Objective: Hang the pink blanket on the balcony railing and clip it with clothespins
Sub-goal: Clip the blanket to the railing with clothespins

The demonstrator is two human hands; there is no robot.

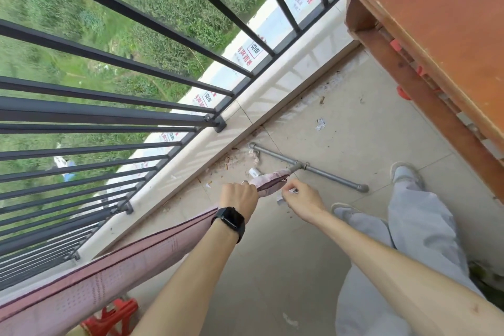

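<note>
Pink blanket (114, 275) is being laid out as a long folded band, running from lower left up to mid-frame. It seems to be resting along the top rail of the balcony railing (109, 106), but the rail is being hidden under it, so contact cannot be confirmed.

Fabric is being shown as pale pink with fine dotted rows and a darker maroon edging. The far end is being bunched into a narrow tip.

That tip is being gripped by the left hand (238, 195), fingers curled round it. It is probably being held taut so the band is not sliding off and the end is being presented for clipping.

Just beside the tip, a small pale piece (293, 191) is being pinched by the right hand (301, 199). Likely a clothespin, but too small to tell.

No pins are being seen on the visible blanket, so clipping is being judged as not yet done.

A black watch (229, 219) is being worn on the left wrist.

Further out:
- a grey pipe (321, 170) is lying on the tiled floor (354, 117)
- a red stool (114, 314) is being partly covered by the blanket
- brown wooden furniture (436, 22) is standing at right
</note>
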